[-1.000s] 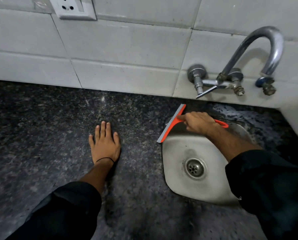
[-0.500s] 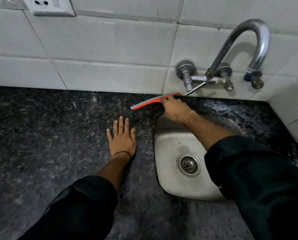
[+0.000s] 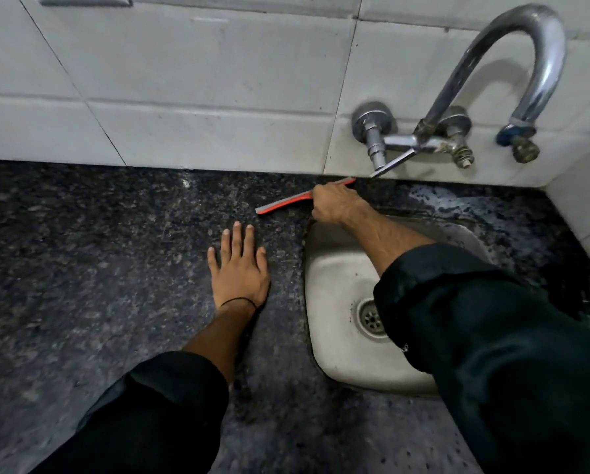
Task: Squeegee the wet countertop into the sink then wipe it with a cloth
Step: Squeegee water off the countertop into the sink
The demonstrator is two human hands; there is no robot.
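An orange squeegee rests with its blade on the dark speckled countertop, close to the wall and just behind the sink's far left corner. My right hand grips its handle, which the fingers hide. My left hand lies flat on the countertop, fingers spread, left of the steel sink. My right sleeve covers much of the sink. No cloth is in view.
A chrome tap with a curved spout juts from the white tiled wall above the sink. Water beads on the countertop behind the sink at right. A tiled side wall closes the right end.
My right hand carried the squeegee from the sink's left rim back to the wall, turning the blade nearly level. My left hand stayed flat on the countertop.
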